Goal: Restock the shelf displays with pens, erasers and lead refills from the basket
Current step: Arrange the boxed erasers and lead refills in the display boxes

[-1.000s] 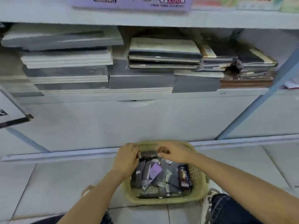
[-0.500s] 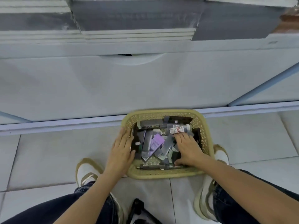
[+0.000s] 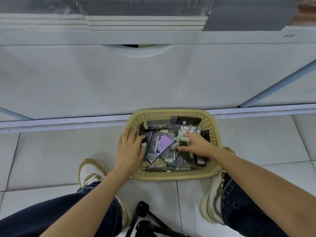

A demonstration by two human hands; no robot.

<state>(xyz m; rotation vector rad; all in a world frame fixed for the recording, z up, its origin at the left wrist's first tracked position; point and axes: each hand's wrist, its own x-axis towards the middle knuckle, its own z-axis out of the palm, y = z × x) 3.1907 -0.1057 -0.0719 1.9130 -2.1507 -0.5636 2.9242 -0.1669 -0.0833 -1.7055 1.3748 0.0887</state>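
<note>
While the person crouches over it, the tan basket point(image 3: 172, 176) sits on the tiled floor point(image 3: 59, 151), pushed up against the foot of the white shelf unit point(image 3: 136, 79) and heaped with loose stationery packets. Their left hand point(image 3: 130, 147) lies across the basket's left rim, fingers straight and a little spread, the tips touching the packets inside. Their right hand point(image 3: 196, 144) is down among the stock on the right side, fingers and thumb curled round some green-tabbed packets point(image 3: 181, 139). A purple packet point(image 3: 164, 142) lies tilted near the middle, between the two hands, and red-and-white labelled packets point(image 3: 187, 130) lie just beyond the right fingers. A pale shoe point(image 3: 89, 171) shows beside the basket's left near corner; a black tripod point(image 3: 145, 219) stands between the knees.
</note>
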